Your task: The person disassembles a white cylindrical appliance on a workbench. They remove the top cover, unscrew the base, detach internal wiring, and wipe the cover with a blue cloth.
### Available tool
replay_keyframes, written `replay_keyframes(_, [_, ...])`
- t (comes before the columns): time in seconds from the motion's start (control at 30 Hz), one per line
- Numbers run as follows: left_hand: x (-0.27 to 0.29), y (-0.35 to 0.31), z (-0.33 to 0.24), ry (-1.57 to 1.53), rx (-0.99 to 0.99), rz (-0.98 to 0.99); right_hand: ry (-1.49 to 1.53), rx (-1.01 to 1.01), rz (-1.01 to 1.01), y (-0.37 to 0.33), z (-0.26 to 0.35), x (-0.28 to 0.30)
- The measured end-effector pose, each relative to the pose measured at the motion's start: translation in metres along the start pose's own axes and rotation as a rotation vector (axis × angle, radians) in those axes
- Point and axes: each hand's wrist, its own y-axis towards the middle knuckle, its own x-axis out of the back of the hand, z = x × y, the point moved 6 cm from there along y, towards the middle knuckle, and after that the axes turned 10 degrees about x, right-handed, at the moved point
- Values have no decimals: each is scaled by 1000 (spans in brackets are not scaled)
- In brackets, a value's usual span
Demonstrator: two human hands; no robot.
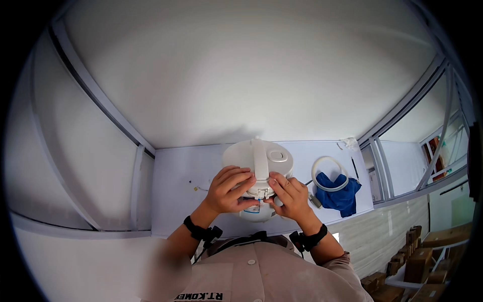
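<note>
A white rice cooker [261, 157] with a carrying handle over its closed lid stands on the white table [176, 176] in front of me. My left hand [229, 190] rests on the near left side of the lid, fingers curled over its edge. My right hand [290, 196] grips the near right side, fingertips at the latch on the front of the cooker. Both hands press against the cooker's front rim, and their fingers hide part of the front panel.
A white ring-shaped seal [329, 173] lies on a blue cloth [342, 197] to the right of the cooker. A crumpled white item [348, 144] sits at the table's far right corner. Small bits [196, 188] lie left of the cooker. Stacked wooden blocks [412, 256] are at lower right.
</note>
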Motion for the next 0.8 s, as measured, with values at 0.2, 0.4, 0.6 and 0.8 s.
replay_keyframes(0.2, [-1,-1,-1,8,11,-2,66,24,78,6,-7,7])
replay_keyframes(0.4, [-3,-5,0,41,-21,-23,49,37,53,5,-3,5])
replay_keyframes(0.6, [-9,-17,5,40,-100,26,25,65,62,-14,0,-7])
replay_keyframes(0.8, [0,-12,1,22,-153,45,-25,124,48,-13,1,-4])
